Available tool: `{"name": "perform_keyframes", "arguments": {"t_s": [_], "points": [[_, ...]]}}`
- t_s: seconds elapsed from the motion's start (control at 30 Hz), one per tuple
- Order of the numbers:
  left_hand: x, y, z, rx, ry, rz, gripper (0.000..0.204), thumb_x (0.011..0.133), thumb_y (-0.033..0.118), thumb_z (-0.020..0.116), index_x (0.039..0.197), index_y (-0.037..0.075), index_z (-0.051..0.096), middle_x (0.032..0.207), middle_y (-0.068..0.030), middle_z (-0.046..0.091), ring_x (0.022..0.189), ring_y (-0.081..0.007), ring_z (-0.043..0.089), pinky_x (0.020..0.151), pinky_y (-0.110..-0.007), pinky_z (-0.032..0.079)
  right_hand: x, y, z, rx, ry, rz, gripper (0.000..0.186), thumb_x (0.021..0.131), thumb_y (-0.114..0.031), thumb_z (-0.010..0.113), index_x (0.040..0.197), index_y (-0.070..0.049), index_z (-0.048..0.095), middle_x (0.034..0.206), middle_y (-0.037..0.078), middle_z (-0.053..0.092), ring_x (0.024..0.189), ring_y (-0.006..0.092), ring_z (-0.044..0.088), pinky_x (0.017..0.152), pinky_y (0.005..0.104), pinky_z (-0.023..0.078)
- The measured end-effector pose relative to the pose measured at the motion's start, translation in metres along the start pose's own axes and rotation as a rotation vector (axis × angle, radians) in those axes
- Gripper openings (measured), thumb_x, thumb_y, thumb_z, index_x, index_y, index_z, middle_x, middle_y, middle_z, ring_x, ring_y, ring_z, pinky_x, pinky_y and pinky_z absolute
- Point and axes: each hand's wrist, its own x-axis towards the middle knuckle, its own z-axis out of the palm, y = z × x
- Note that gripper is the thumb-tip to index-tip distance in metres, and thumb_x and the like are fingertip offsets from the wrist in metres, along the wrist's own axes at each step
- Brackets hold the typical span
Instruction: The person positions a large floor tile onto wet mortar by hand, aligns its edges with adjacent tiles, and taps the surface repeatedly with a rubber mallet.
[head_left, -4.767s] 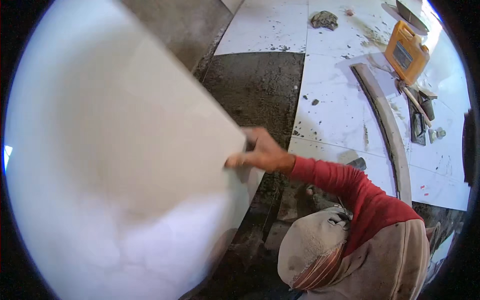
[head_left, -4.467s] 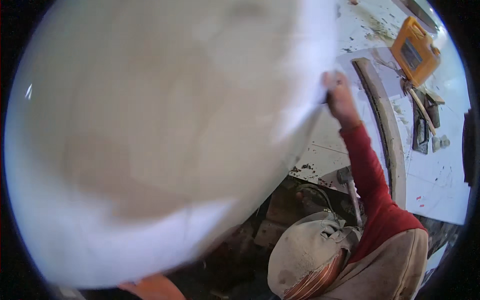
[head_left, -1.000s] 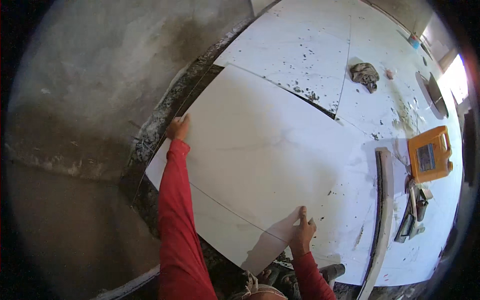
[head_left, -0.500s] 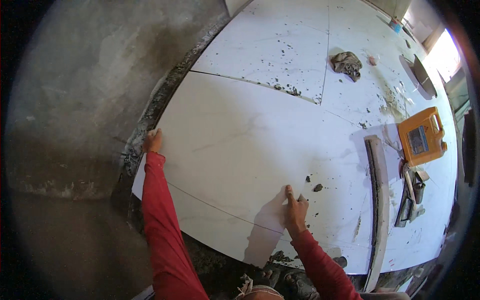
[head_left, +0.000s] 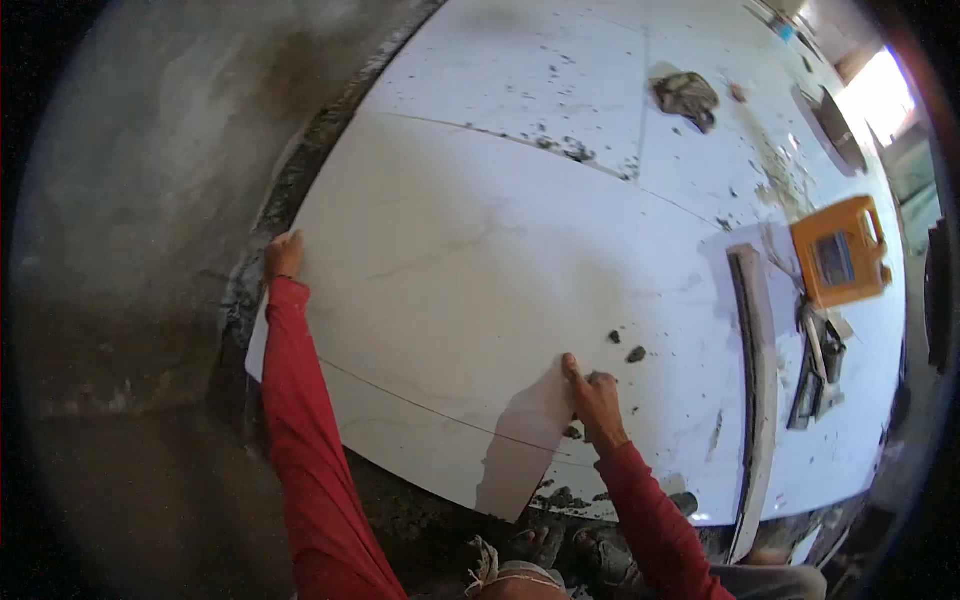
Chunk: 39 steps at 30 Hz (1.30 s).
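A large white, faintly veined tile (head_left: 450, 280) lies almost flat beside other tiles, with a thin straight line across its nearer part. My left hand (head_left: 285, 255) grips its left edge beside a strip of rough dark mortar (head_left: 290, 180). My right hand (head_left: 595, 410) is closed on the tile's near right part, thumb on top, its fingertips partly hidden. Dark mortar lumps (head_left: 637, 354) lie just beyond and around that hand.
Bare cement (head_left: 140, 200) runs along the left. On the tiled surface at right are a long straight bar (head_left: 760, 400), a yellow jerrycan (head_left: 830, 260), hand tools (head_left: 815, 370), a crumpled dark bag (head_left: 685, 100) and a shallow pan (head_left: 835, 130). Cloth headwear (head_left: 510, 585) shows at the bottom.
The tile, raised and filling the left of the view earlier, has come down flat. Over the last second its far edge has closed up toward the neighbouring tile, narrowing the dark gap.
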Motion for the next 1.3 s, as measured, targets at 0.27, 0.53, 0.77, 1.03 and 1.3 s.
{"name": "perform_keyframes", "arguments": {"t_s": [0.27,0.53,0.77,1.03,1.3], "points": [[0.025,-0.017,0.012,0.011,0.104,0.027,0.061,0.098,0.055,0.057,0.138,0.009,0.066,0.136,-0.0165,0.067,0.126,-0.0362,0.062,0.107,-0.045,0.045,0.020,-0.018,-0.041,-0.115,-0.215,0.261,0.074,0.109,-0.048,0.031,0.069,0.002,0.069,0.058,0.019,0.066,0.059,0.0348,0.071,0.074,0.0477,0.059],[0.078,-0.052,0.016,-0.177,-0.009,0.051,0.057,0.101,0.039,0.061,0.145,0.003,0.057,0.145,-0.0177,0.059,0.130,-0.0293,0.059,0.110,-0.039,0.044,0.026,-0.021,-0.042,-0.297,-0.246,0.061,0.066,0.108,-0.045,0.031,0.083,-0.002,0.073,0.071,0.017,0.072,0.076,0.0355,0.074,0.079,0.0471,0.058],[0.084,-0.041,0.019,-0.425,0.066,-0.040,0.044,0.103,0.030,0.058,0.141,0.008,0.064,0.142,-0.0086,0.064,0.128,-0.0286,0.061,0.109,-0.037,0.046,0.037,-0.017,-0.042,-0.313,-0.153,-0.115,0.065,0.110,-0.042,0.031,0.078,-0.001,0.070,0.069,0.014,0.071,0.070,0.0368,0.071,0.068,0.0510,0.057],[0.068,-0.031,0.011,-0.422,0.102,-0.037,0.046,0.104,0.034,0.056,0.138,0.006,0.065,0.144,-0.0102,0.063,0.129,-0.0290,0.060,0.110,-0.039,0.046,0.043,-0.019,-0.050,-0.295,-0.324,0.020,0.056,0.107,-0.046,0.042,0.097,-0.001,0.075,0.099,0.021,0.075,0.095,0.0406,0.072,0.084,0.0538,0.056],[0.070,-0.028,0.010,-0.163,0.105,-0.113,0.047,0.103,0.034,0.059,0.140,0.006,0.065,0.140,-0.0133,0.066,0.126,-0.0279,0.062,0.108,-0.038,0.046,0.042,-0.017,-0.051,-0.214,-0.389,0.067,0.055,0.104,-0.047,0.051,0.091,0.000,0.074,0.091,0.022,0.074,0.090,0.0415,0.072,0.081,0.0522,0.056]]}}
